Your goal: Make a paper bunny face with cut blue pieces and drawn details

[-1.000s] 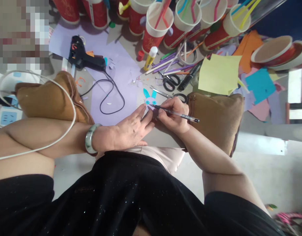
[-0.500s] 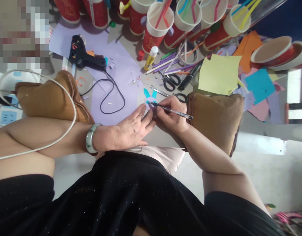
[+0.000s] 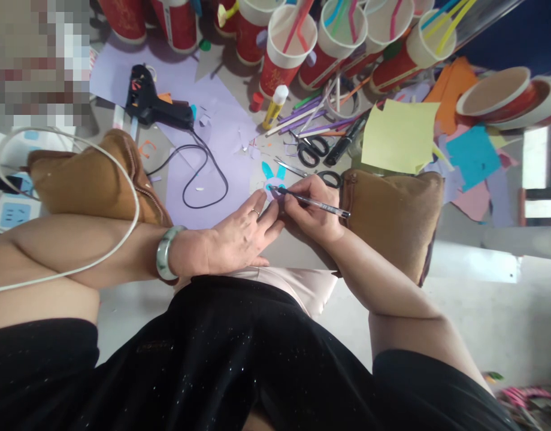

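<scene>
Head camera, and what a spread: the grey tabletop stretches below me, with a big lilac sheet across its left side. Down lies my left hand, palm low, fingers fanned slightly apart, tips at the lower edge of the work. Opposite, my right hand has thumb and fingers pinched round a clear-barrelled pen, dark towards its point, slanting down to the left. And there's the star, a little paper rabbit face, lying on the tabletop between my hands, just right of the sheet! It's pale lilac, its lower part hidden by my fingers. Two pointed turquoise ears splay into a V. Smaller yet, turquoise oval eyes: the pen's tip is at the left one, contact too small to tell; its front end partly covers the right.
</scene>
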A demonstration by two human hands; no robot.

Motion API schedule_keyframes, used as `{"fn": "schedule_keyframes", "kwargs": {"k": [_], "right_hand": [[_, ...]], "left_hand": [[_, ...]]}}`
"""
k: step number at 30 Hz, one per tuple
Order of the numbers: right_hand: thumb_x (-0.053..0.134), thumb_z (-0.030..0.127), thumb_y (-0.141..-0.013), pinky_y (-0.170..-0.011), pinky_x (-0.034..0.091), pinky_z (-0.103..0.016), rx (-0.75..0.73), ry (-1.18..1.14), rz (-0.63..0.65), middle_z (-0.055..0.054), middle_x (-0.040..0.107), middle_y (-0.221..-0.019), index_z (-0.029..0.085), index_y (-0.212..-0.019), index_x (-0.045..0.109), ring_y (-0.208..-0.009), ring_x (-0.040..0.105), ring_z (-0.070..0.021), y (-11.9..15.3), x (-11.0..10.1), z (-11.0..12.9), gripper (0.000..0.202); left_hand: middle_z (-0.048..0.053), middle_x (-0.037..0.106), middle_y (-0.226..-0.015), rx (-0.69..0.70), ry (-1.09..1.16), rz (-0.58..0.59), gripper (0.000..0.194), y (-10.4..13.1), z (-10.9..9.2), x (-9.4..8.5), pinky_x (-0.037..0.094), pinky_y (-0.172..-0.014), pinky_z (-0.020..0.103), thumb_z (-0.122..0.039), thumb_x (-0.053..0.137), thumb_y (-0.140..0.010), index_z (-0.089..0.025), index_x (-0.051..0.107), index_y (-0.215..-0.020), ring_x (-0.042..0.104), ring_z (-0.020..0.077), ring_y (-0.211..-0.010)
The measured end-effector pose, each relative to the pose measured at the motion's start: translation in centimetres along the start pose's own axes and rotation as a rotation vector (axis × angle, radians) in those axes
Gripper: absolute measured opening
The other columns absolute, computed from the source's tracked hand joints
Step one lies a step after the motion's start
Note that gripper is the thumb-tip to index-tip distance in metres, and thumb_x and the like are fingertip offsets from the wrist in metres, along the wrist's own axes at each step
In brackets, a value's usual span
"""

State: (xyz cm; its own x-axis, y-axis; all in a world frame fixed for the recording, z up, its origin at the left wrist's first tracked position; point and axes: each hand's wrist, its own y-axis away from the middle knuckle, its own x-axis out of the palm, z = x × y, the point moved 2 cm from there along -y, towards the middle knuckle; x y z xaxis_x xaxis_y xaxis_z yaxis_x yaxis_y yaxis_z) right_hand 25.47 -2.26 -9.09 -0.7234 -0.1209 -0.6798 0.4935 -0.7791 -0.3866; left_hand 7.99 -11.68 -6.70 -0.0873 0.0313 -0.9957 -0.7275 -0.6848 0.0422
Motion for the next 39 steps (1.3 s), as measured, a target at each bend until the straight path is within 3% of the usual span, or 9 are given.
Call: {"fn": "schedule_keyframes", "kwargs": {"k": [20,30,39], "right_hand": [[0.064,0.031,-0.087,-0.058,0.050,-0.030,0.033,0.028,0.021,0.002,0.070,-0.070,0.025,-0.084,0.057,-0.056,0.061,-0.0143,-0.03,-0.04,-0.14,0.009],[0.063,0.034,-0.086,-0.059,0.050,-0.030,0.080,0.032,0.043,0.001,0.070,-0.070,0.025,-0.083,0.059,-0.058,0.060,-0.0145,-0.08,-0.04,-0.16,0.010],[0.064,0.033,-0.087,-0.058,0.048,-0.030,0.044,0.012,0.034,0.003,0.068,-0.068,0.025,-0.086,0.061,-0.056,0.059,-0.0139,-0.04,0.03,-0.34,0.009]], "left_hand": [[0.035,0.054,-0.154,0.006,0.039,0.007,0.087,0.00,0.07,-0.14,0.030,-0.126,0.065,-0.069,0.060,-0.097,-0.002,0.053,-0.153,0.054,0.0507,-0.144],[0.030,0.053,-0.158,-0.007,0.036,0.019,0.088,0.02,0.08,0.16,0.029,-0.126,0.064,-0.071,0.059,-0.096,-0.007,0.052,-0.155,0.051,0.0489,-0.146],[0.033,0.054,-0.155,0.005,0.027,-0.004,0.089,0.07,0.10,0.23,0.029,-0.126,0.064,-0.071,0.059,-0.096,-0.003,0.051,-0.154,0.053,0.0503,-0.145]]}}
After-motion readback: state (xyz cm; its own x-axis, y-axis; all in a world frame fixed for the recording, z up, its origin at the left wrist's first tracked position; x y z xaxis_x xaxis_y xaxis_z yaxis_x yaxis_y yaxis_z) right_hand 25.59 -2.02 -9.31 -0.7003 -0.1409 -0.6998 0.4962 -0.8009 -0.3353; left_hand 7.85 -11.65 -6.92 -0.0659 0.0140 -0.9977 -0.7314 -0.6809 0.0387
